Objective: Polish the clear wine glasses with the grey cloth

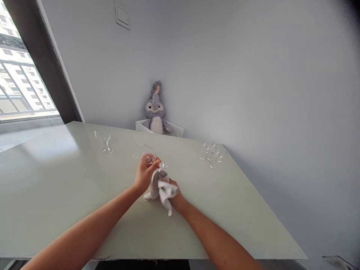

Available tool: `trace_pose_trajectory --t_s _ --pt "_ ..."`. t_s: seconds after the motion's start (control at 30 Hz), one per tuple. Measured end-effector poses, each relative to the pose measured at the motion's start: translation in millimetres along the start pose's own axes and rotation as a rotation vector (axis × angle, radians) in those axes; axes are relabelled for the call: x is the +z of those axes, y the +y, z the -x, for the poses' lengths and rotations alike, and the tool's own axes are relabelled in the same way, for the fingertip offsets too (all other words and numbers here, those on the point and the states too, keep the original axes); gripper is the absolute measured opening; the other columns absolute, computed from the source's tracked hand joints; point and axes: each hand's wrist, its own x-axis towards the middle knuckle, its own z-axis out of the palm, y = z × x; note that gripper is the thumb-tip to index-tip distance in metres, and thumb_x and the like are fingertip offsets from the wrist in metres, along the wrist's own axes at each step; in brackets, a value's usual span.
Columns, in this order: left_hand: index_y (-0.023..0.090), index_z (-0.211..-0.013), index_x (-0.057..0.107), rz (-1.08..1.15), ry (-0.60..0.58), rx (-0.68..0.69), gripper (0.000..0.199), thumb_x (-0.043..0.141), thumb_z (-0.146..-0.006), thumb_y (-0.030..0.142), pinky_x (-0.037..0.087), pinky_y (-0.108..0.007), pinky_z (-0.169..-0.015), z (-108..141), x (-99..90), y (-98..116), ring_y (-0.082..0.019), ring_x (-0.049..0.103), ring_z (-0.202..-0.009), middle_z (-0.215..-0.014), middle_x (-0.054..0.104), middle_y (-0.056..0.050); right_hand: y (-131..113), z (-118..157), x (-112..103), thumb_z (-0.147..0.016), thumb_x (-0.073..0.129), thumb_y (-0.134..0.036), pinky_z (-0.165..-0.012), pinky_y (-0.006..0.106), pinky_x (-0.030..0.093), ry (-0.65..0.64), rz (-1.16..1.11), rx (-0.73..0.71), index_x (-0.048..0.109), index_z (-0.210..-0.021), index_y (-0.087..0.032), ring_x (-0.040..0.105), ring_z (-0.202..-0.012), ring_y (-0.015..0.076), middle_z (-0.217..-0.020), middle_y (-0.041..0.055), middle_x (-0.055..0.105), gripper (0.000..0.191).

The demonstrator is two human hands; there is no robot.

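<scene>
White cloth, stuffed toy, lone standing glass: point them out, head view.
White cloth [166,190]: head view, on its loose front fold.
Stuffed toy [155,111]: head view, on its head.
Lone standing glass [104,138]: head view, on the lower part of its bowl.

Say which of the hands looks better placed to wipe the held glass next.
Probably the right hand: it holds the white cloth close to the glass, while the left hand is taken up gripping that glass.
</scene>
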Motion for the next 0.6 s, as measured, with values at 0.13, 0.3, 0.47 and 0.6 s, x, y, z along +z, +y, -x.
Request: trace_pose_trajectory --t_s 0.13,0.3,0.47,0.6 --pt "0.019 -0.076 0.053 -0.29 0.111 0.147 0.017 0.062 -0.071 0.032 0.04 -0.024 -0.065 -6 -8.7 3 -0.011 0.051 -0.068 -0.083 0.053 -0.001 -9 4 -17 -0.08 0.046 -0.054 -0.075 0.033 0.038 0.117 0.608 -0.232 0.064 -0.087 -0.022 0.048 -0.085 0.0195 -0.099 0.0069 0.056 0.037" --pt "0.02 -0.077 0.055 -0.254 -0.029 0.069 0.019 0.065 -0.066 0.031 0.04 -0.023 -0.065 10 3.3 5 -0.013 0.052 -0.071 -0.084 0.054 -0.001 -14 -2 -30 -0.086 0.044 -0.036 -0.07 0.028 0.038 0.393 0.844 -0.337 0.059 -0.104 -0.018 0.048 -0.075 0.0165 -0.08 0.0051 0.055 0.029" --pt "0.02 -0.081 0.051 -0.18 -0.229 0.005 0.024 0.067 -0.065 0.03 0.04 -0.023 -0.066 28 18.2 -6 -0.013 0.052 -0.069 -0.073 0.057 0.001 -4 -5 -27 -0.082 0.047 -0.029 -0.053 0.022 0.03 0.375 0.85 -0.256 0.058 -0.069 -0.018 0.045 -0.056 0.0121 -0.061 -0.0005 0.051 0.02" --pt "0.02 -0.092 0.05 -0.2 -0.276 0.02 0.025 0.062 -0.07 0.027 0.041 -0.024 -0.066 29 17.9 -15 -0.013 0.053 -0.073 -0.081 0.057 -0.001 7 -9 -25 -0.08 0.048 -0.029 -0.05 0.021 0.029 0.34 0.784 -0.186 0.056 -0.067 -0.019 0.046 -0.053 0.0104 -0.06 -0.0022 0.054 0.018"
